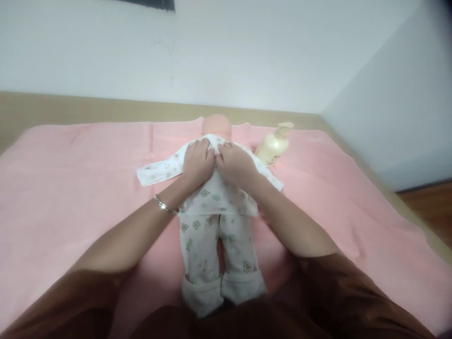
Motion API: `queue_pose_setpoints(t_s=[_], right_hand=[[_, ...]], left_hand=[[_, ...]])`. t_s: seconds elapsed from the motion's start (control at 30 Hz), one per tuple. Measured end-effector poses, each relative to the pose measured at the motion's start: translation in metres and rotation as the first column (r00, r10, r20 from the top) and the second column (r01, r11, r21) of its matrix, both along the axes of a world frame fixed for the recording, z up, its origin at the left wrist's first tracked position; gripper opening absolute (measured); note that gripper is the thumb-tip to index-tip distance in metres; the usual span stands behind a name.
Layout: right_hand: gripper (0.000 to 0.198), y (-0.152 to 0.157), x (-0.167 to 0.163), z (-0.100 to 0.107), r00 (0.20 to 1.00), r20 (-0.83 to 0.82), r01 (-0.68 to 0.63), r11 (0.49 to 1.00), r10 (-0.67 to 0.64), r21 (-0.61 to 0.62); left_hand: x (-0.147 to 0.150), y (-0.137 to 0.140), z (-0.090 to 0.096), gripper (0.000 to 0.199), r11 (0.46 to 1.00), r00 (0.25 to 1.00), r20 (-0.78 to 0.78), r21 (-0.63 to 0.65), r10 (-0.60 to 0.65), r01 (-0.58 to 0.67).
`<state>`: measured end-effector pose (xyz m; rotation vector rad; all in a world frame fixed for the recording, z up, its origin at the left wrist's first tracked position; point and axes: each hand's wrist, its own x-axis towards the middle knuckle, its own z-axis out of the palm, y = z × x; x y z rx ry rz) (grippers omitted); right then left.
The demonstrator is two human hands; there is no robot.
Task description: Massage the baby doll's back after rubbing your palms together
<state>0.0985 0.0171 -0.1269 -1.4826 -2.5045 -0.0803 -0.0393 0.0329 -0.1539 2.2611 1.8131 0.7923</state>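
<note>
A baby doll [217, 125] lies on a pink blanket, its bald head away from me. It wears a white printed shirt [215, 195] and matching pants [203, 247] with turned-up cuffs. The shirt's sleeves spread out to both sides. At the chest, just below the doll's head, my left hand [198, 162] is closed on the shirt's upper edge. Right beside it, my right hand [236, 162] grips the same fabric, thumbs almost touching. My fingertips are partly hidden in the cloth.
The pink blanket [88, 188] covers a wooden-edged table [70, 103] against a white wall [212, 56]. A pale yellow pump bottle [273, 147] leans at the right, close to the doll's sleeve. Wooden floor [431, 207] shows at far right.
</note>
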Motion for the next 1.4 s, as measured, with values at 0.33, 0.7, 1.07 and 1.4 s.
queue_pose_setpoints(t_s=[0.33, 0.7, 1.07, 1.4], right_hand=[[0.056, 0.017, 0.001, -0.009, 0.967, -0.193, 0.149, 0.983, -0.168, -0.109], [0.061, 0.017, 0.001, -0.014, 0.97, -0.168, 0.162, 0.982, -0.176, -0.094], [0.06, 0.016, 0.0, -0.012, 0.971, -0.162, 0.162, 0.983, -0.174, -0.082], [0.061, 0.016, 0.001, -0.014, 0.971, -0.158, 0.169, 0.983, -0.179, -0.078]], left_hand=[[0.001, -0.002, -0.004, 0.052, 1.0, 0.994, 0.109, 0.01, 0.009, -0.01], [0.0, 0.0, -0.009, 0.052, 0.999, 0.994, 0.104, 0.032, 0.014, -0.018], [0.001, -0.003, -0.003, 0.052, 1.0, 0.996, 0.086, 0.004, 0.022, -0.023], [0.001, -0.002, -0.003, 0.052, 1.0, 0.996, 0.082, 0.006, 0.021, -0.021]])
